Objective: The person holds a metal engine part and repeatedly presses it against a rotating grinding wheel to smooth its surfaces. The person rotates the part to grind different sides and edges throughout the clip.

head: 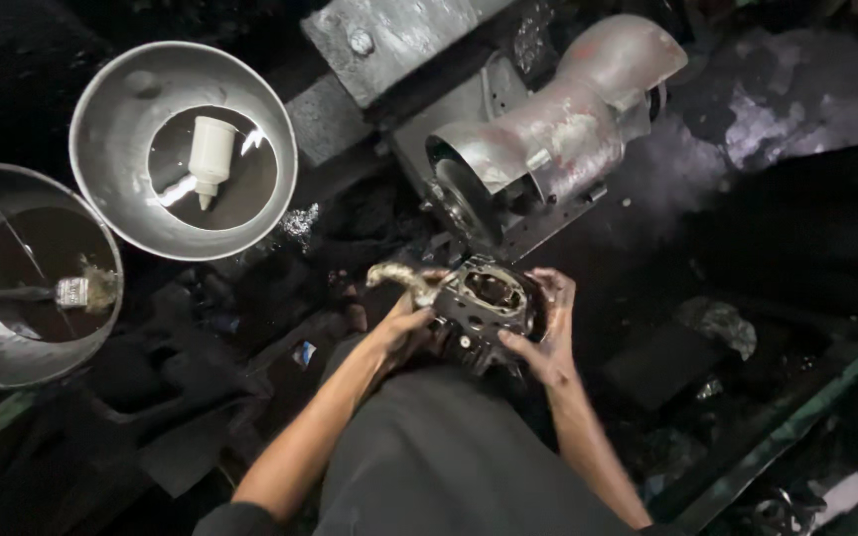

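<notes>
Your left hand (404, 333) and right hand (548, 333) grip a dark metal engine part (484, 303) from both sides, fingers closed on it, above your lap. It sits just before the grey bench grinder (558, 129). Two metal bowls (121, 149) lie well left, one holding a white bottle (211, 154), the other a brush (47, 293).

Dark, greasy cast-metal engine part (484, 308), blocky, with a large round bore facing up and smaller holes around its rim. Held above the lap, at about 6 o'clock from the grey bench grinder. Tilted slightly toward 9 o'clock. A grimy pale rag or brush tip (396, 277) touches its 9 o'clock edge. Surfaces oily, dull sheen.
</notes>
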